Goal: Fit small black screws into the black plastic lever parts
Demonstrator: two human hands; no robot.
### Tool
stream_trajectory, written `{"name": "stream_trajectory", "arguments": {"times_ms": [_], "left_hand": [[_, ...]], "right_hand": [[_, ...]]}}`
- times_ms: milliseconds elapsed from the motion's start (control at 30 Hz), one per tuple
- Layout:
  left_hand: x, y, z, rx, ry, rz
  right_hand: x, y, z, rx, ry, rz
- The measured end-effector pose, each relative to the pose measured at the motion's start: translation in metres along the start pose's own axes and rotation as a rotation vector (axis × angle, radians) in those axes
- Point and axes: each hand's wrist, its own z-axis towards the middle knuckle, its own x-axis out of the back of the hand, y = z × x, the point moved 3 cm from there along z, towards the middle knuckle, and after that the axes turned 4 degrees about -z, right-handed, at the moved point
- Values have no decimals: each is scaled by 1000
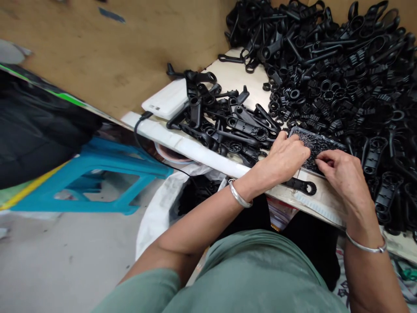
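Observation:
My left hand [285, 158] rests on the near edge of a small clear tray [329, 141] filled with tiny black bits, fingers curled down over it. My right hand [342, 174] sits at the tray's right side with fingertips pinched together in the bits; what they hold is too small to make out. A flat black plastic arm with a ring end [301, 186] lies on the white worktop [234, 74] just under my left hand. Both wrists wear silver bangles.
A heap of black plastic arms [228, 126] lies left of the tray, and a large pile of arms and rings [342, 65] fills the back right. A white power bank [166, 101] with a cable sits at the table's left end. A blue stool [100, 174] and white sack [163, 204] stand below.

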Motion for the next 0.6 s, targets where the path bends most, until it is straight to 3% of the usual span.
{"name": "stream_trajectory", "arguments": {"times_ms": [167,267,467,600], "left_hand": [[-2,-5,3,-8,-21,-28],[-4,-5,7,-16,-50,-15],[2,-2,11,-15,-116,3],[13,-4,13,97,-112,-102]], "right_hand": [[9,7,-10,-211,132,273],[8,5,-16,-315,145,512],[9,-4,-25,-353,236,838],[7,-5,-30,-339,214,927]]}}
